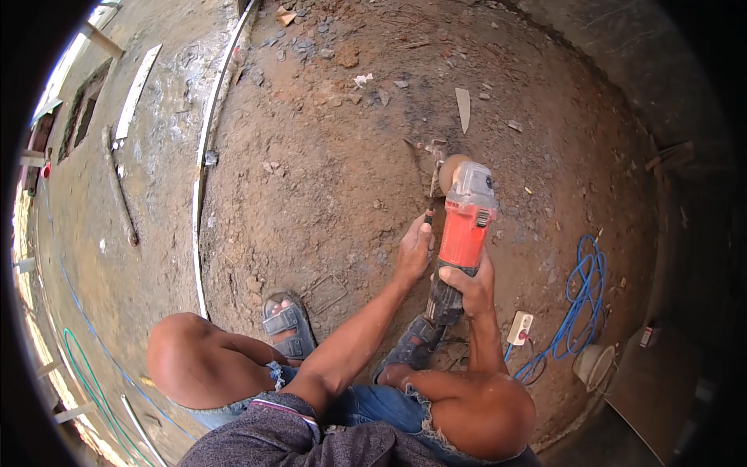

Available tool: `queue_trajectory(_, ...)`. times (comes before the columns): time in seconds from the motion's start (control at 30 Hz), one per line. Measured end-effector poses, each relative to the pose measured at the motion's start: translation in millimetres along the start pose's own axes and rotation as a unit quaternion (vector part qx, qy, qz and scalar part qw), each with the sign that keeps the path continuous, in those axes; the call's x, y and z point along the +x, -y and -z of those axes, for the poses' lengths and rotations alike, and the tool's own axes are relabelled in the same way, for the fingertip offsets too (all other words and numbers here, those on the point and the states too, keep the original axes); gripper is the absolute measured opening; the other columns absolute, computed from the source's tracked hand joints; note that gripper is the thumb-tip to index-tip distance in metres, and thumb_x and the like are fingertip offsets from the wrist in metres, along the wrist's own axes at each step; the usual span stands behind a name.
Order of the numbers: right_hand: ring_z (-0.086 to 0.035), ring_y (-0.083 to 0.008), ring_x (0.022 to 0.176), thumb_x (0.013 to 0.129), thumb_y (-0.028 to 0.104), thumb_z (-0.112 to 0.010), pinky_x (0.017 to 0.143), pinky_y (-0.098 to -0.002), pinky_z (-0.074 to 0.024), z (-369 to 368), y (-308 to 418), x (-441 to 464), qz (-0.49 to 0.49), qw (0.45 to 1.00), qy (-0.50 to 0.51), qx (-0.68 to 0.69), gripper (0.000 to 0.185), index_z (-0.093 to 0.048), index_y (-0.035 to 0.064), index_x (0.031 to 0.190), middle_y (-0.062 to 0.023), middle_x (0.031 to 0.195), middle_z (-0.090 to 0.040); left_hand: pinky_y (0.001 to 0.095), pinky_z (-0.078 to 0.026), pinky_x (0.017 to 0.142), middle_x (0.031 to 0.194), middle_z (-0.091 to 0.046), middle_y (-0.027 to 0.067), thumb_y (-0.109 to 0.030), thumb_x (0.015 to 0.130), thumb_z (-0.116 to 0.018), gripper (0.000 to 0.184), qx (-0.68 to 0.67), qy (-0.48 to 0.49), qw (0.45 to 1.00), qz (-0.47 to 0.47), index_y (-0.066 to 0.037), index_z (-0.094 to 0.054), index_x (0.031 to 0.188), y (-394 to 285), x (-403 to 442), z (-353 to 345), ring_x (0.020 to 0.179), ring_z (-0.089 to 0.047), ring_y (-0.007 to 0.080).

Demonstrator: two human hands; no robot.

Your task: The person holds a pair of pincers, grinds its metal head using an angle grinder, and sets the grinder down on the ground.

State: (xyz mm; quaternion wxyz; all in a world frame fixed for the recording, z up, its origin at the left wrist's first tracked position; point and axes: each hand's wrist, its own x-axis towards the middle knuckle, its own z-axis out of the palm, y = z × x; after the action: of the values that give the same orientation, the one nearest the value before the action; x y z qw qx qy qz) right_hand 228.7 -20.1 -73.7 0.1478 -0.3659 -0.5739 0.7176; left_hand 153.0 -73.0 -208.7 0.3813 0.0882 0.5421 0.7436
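Observation:
My right hand (471, 286) is wrapped round the dark rear grip of a red and grey angle grinder (463, 237). The grinder's round brown disc (450, 173) sits at its far left side, close to a slim metal tool (434, 173). That tool has a dark handle and a crosspiece with a pointed end at the top; its exact kind is unclear. The fingers of my left hand (415, 247) are closed on its handle. Whether the disc touches the metal is hard to tell from here.
Bare, rough soil with stone chips surrounds my sandalled feet (289, 325). To the right lie a white socket block (520, 328) and a coiled blue cable (585, 280). A pointed flat strip (463, 109) lies ahead. A long pale rail (204, 148) and a stick (118, 187) are leftward.

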Motion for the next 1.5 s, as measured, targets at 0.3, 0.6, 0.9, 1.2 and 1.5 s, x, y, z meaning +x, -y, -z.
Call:
queue_trajectory(0.3, -0.058, -0.0137, 0.084, 0.067, 0.015, -0.076, 0.076, -0.0275, -0.0491, 13.7, 12.5, -9.9, -0.02, 0.998, -0.039, 0.036, 0.068, -0.044, -0.0008, 0.126, -0.0052, 0.099, -0.057, 0.0211, -0.031, 0.046, 0.067, -0.04, -0.0056, -0.048, 0.1, -0.042, 0.055, -0.064, 0.026, 0.996, 0.055, -0.008, -0.042, 0.137, 0.7, -0.1, 0.2, 0.053, -0.037, 0.0046)
queue_trajectory(0.6, -0.056, -0.0147, 0.1, 0.067, 0.018, -0.076, 0.089, -0.0295, -0.045, 1.0, 4.9, -3.5, -0.004, 1.0, 0.016, 0.017, 0.072, -0.043, -0.0014, 0.128, -0.0066, 0.111, -0.056, 0.0212, -0.031, 0.05, 0.065, -0.04, -0.0062, -0.048, 0.1, -0.043, 0.059, -0.059, 0.003, 0.998, 0.02, -0.004, -0.042, 0.139, -4.7, -1.7, -5.2, 0.055, -0.037, 0.0043)
queue_trajectory(0.9, -0.055, -0.0145, 0.1, 0.067, 0.021, -0.076, 0.09, -0.0295, -0.0447, 0.1, 0.2, -2.1, -0.006, 1.0, 0.026, 0.007, 0.073, -0.043, -0.0012, 0.129, -0.0057, 0.111, -0.056, 0.0233, -0.034, 0.059, 0.077, -0.044, -0.0028, -0.051, 0.099, -0.043, 0.065, -0.045, 0.005, 0.999, 0.016, -0.002, -0.04, 0.141, -3.2, -0.4, -4.3, 0.067, -0.041, 0.007)
queue_trajectory(1.2, -0.056, -0.0145, 0.098, 0.067, 0.021, -0.076, 0.088, -0.0294, -0.0452, 0.5, 0.6, -2.8, -0.018, 0.999, 0.033, 0.028, 0.073, -0.044, -0.001, 0.129, -0.0055, 0.11, -0.056, 0.0309, -0.042, 0.098, 0.129, -0.055, 0.0126, -0.046, 0.101, -0.04, 0.062, -0.043, 0.018, 0.998, 0.047, 0.002, -0.039, 0.14, -10.9, -3.1, -3.7, 0.115, -0.053, 0.0172)
queue_trajectory(1.5, -0.056, -0.0145, 0.098, 0.068, 0.019, -0.075, 0.088, -0.0292, -0.0452, 2.2, -2.0, -2.3, -0.014, 0.999, 0.033, 0.025, 0.071, -0.044, -0.0016, 0.129, -0.0055, 0.11, -0.055, 0.03, -0.043, 0.097, 0.128, -0.055, 0.0106, -0.043, 0.102, -0.041, 0.058, -0.069, 0.016, 0.997, 0.042, 0.001, -0.041, 0.139, -5.0, -2.1, -4.2, 0.113, -0.053, 0.0151)
